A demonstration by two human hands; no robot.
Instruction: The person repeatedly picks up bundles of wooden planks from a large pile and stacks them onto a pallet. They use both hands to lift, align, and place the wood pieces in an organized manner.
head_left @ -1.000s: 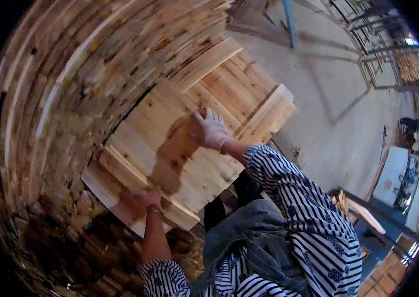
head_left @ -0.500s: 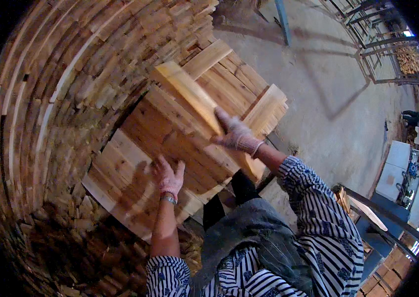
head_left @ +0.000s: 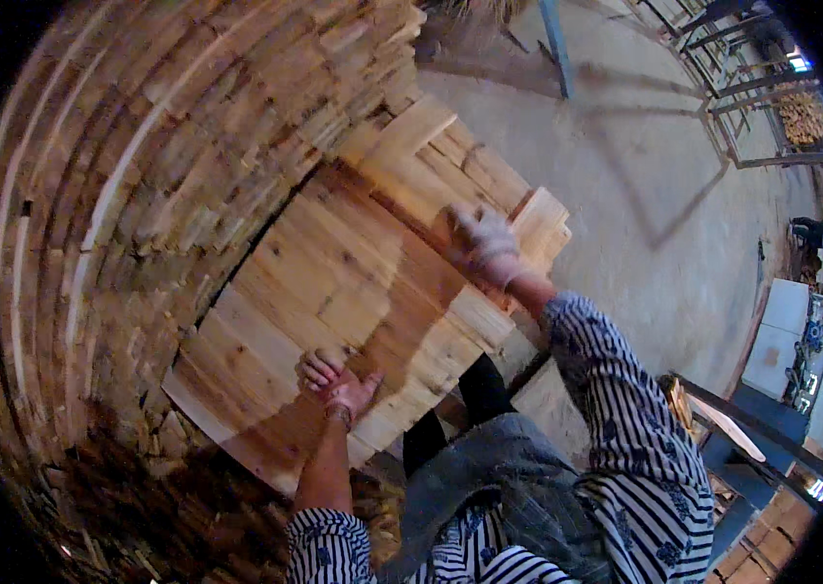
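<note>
Below, gloved left hand (head_left: 341,385) spread near lower edge of knotty tan wooden planks (head_left: 319,258); blurred gloved right hand (head_left: 485,238), grip unclear; grey concrete floor (head_left: 659,277).

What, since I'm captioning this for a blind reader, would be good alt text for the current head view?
A person's left hand rests open on pale wooden boards laid side by side, while the blurred right hand is over boards farther right. Stacked wood rises at left; a grey floor stretches at upper right.
</note>
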